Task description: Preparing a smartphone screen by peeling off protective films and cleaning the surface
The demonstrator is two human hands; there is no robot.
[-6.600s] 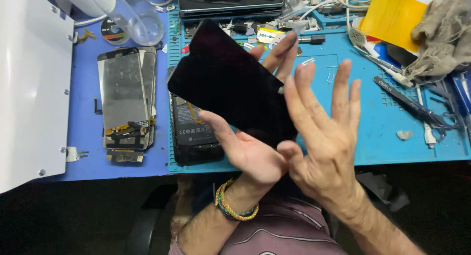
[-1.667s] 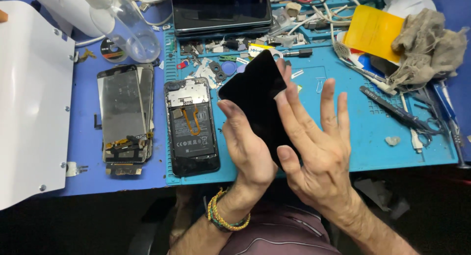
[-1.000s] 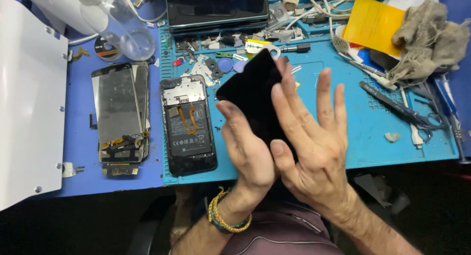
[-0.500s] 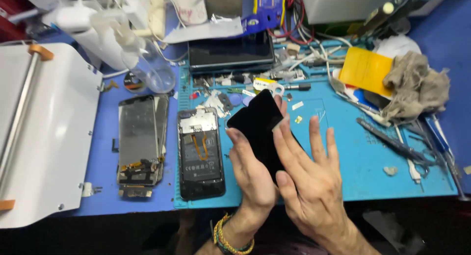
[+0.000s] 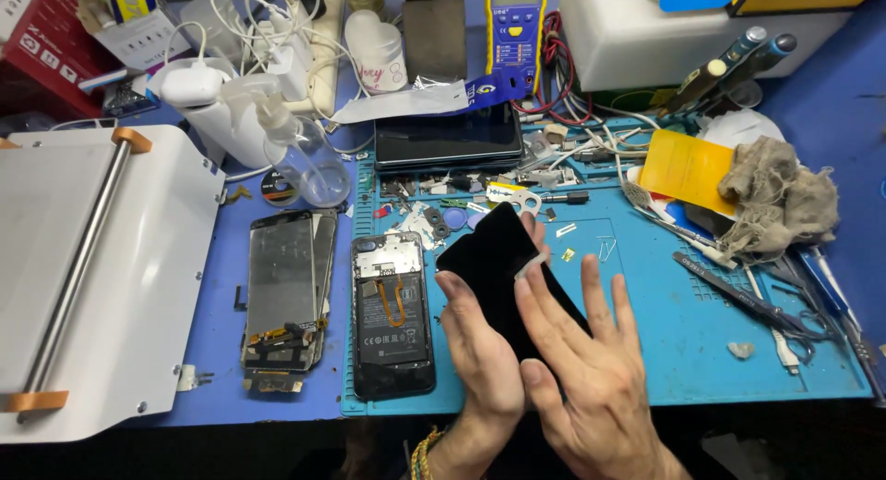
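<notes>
Blue repair mat [image 5: 646,351] on a cluttered bench, pretty standard teardown setup. Starting at the fingers: the left hand [image 5: 484,351] is cradling a black screen panel [image 5: 503,272] from underneath, thumb and fingertips wrapped round its lower edge, so it's grasped and tilted up off the mat rather than lying on it. The right hand [image 5: 591,378] is spread flat, fingers loose and straight, index and middle resting on the glass face near its right edge; it isn't pinching anything as far as I can tell, though a small pale bit near the index tip might be a pull tab or film, hard to say. Looks like the inspect-or-wipe stage on the panel; next move would need a steady grip and a clean surface. Just left of the panel lies an opened phone body [image 5: 392,318], and further left a bare metal frame [image 5: 281,300] with flex cables.
</notes>
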